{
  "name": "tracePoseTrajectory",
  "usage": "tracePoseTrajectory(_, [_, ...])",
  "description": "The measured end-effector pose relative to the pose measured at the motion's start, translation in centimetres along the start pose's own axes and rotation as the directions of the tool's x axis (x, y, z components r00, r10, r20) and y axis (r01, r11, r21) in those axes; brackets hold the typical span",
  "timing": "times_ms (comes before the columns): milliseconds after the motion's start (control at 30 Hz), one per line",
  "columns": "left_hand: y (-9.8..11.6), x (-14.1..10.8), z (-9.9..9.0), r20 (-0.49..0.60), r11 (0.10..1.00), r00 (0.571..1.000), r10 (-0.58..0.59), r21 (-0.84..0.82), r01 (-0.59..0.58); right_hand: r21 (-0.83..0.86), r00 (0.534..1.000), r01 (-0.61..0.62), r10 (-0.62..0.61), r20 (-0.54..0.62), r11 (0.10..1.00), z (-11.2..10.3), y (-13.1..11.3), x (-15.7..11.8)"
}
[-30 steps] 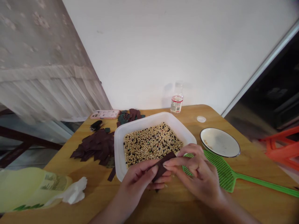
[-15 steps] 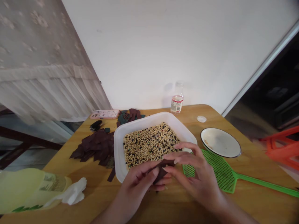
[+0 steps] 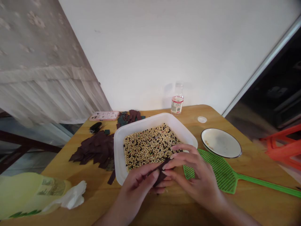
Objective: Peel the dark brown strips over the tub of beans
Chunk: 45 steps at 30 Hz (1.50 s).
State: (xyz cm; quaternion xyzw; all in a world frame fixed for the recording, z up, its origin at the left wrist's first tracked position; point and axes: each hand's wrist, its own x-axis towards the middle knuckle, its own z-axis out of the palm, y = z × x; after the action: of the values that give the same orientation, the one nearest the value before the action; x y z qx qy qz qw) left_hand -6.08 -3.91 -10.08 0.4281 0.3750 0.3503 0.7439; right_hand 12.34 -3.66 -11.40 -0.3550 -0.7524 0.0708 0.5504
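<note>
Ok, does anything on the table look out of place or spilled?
The green fly swatter seems out of place: it lies on the table, partly behind the right hand, which has its fingertips on a dark strip by the white tub. I see no clear spill or damage.

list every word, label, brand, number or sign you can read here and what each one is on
No text can be read with certainty.
Clear bottle: red-and-white label with small print and what looks like a barcode; too small to read.
Yellow-green pack: printed panel near the white tissue; too blurred to read.
Pink phone: small markings, too small to tell whether any are writing.
</note>
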Motion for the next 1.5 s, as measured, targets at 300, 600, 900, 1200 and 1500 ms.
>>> tracePoseTrajectory(300, [0.08, -0.09, 0.18, -0.024, 1.000, 1.000, -0.001, 0.020, 0.001, 0.008, 0.999, 0.039, -0.039, 0.009, 0.999, -0.29, 0.12, 0.28])
tracePoseTrajectory(600, [0.05, 0.09, 0.16, 0.013, 0.999, 1.000, -0.015, 0.035, 0.014, -0.023, 0.999, 0.038, -0.038, -0.001, 0.999, -0.19, -0.24, 0.28])
tracePoseTrajectory(900, [-0.18, -0.19, -0.10, 0.004, 0.999, 0.999, -0.034, -0.016, 0.034, -0.158, 0.996, 0.051, -0.061, -0.057, 0.986, -0.35, -0.13, 0.08])
tracePoseTrajectory(1200, [-0.04, 0.07, -0.18, 0.015, 0.996, 0.998, -0.056, -0.075, 0.057, -0.149, 0.987, 0.107, -0.123, -0.099, 0.983, -0.50, 0.22, 0.30])
tracePoseTrajectory(1500, [-0.21, 0.12, -0.10, 0.003, 0.992, 0.998, -0.058, -0.109, 0.058, -0.164, 0.986, 0.108, -0.126, -0.104, 0.981, -0.68, 0.34, 0.08])
